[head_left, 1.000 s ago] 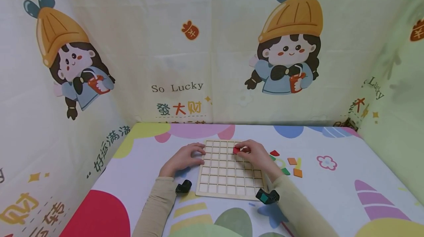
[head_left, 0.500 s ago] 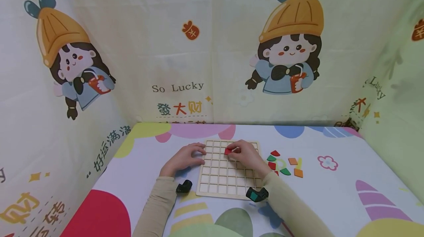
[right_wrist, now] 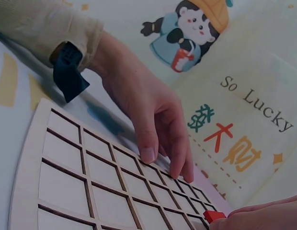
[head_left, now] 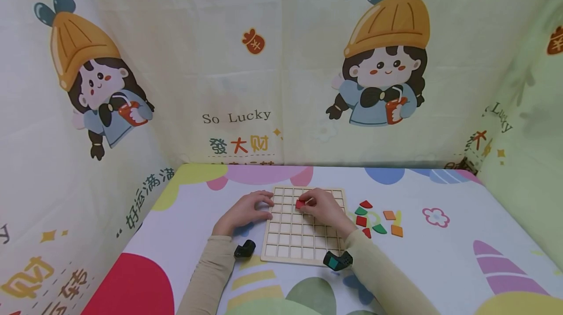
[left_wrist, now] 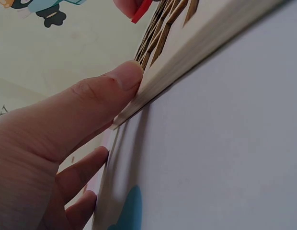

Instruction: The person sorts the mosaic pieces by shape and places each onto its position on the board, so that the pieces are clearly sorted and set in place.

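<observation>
A wooden grid board with square cells lies on the table. My right hand is over its upper part and pinches a small red square tile between thumb and fingers. The tile sits at a cell in the upper middle; whether it is down in the cell I cannot tell. In the right wrist view the red tile shows at the lower right. My left hand rests at the board's left edge, its thumb touching the rim and the other fingers loosely bent.
Right of the board lie loose pieces: a red square, red wedges, green quarter-round pieces and orange squares. A printed cloth hangs behind the patterned table.
My right hand has moved left across the board with the red tile, then slightly nearer, uncovering a red square and a red wedge on the table. My left hand has stayed put.
</observation>
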A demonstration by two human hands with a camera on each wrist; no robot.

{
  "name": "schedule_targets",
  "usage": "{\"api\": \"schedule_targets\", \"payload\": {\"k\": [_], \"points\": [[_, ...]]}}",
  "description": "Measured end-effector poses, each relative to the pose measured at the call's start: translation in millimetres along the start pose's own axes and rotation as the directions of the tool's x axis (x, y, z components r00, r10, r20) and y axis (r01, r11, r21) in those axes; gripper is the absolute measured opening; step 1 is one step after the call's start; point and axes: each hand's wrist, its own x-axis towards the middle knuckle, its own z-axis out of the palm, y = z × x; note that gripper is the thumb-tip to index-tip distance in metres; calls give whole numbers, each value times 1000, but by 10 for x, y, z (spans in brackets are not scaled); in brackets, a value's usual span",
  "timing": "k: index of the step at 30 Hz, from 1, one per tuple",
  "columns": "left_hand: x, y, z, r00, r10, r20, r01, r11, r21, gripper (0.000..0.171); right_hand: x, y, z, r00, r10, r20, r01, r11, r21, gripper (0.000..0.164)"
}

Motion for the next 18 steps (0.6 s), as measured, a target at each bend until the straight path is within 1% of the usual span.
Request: {"api": "schedule_targets", "payload": {"k": [2,5,11,18], "points": [[3,1,1,1000,-3,2,3,1000,1,28,-2,5,8,1000,-2,2,2,1000,-2,22],[1,1,-2,1000,8,1,-8,1000,1,28,-1,8,19,1000,-13,12,13,1000,2,20],[-3,13,-10,1000,13,0,-13,1000,4,28,9,13,35,998,-62,28,62,998,-23,16],[6,-15,-2,1000,15,4,-15,1000,12,27,14,3,60,997,-64,33,66,996,-60,18]]}}
